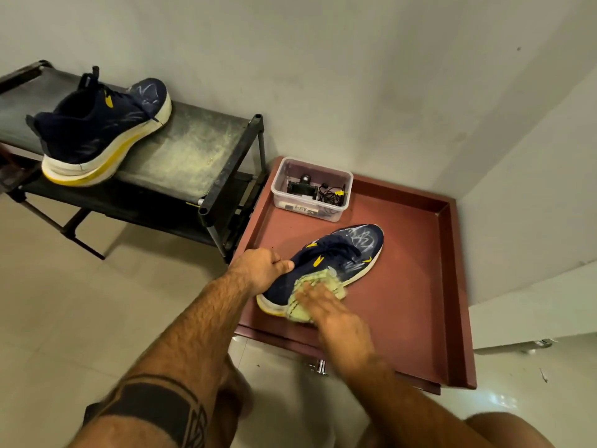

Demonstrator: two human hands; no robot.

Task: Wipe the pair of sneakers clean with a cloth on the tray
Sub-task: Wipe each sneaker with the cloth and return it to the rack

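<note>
Pale tiled floor, grey wall corner; a reddish-brown tray (pixel 420 286) is set low against the wall. On it the navy sneaker (pixel 342 253) is laid, sole down toward the near-right, white scribble marks seen on its toe and side. Its long axis runs diagonally: heel at the near-left edge of the tray, toe pointed away and to the right, toward the wall corner.

The heel collar is gripped by the left hand (pixel 258 270), fingers curled round it. A pale green cloth (pixel 315 292) is pressed onto the rear side panel by the right hand (pixel 326 312); fingers appear flat and spread, blurred, so the grip is judged apart, pressing rather than pinching.

Step in hand, as judged: side of this shoe being wiped. To be done well, the heel should be kept pinned so the shoe is not slid across the tray; strokes should be run along the long axis toward the toe, where marks are heaviest; cloth to be refolded when soiled.

A clear plastic box (pixel 311 189) of small dark items is placed at the tray's far-left corner. The second sneaker (pixel 100 130), also marked, is left on a black shoe rack (pixel 200 150) to the left, apparently not yet wiped.
</note>
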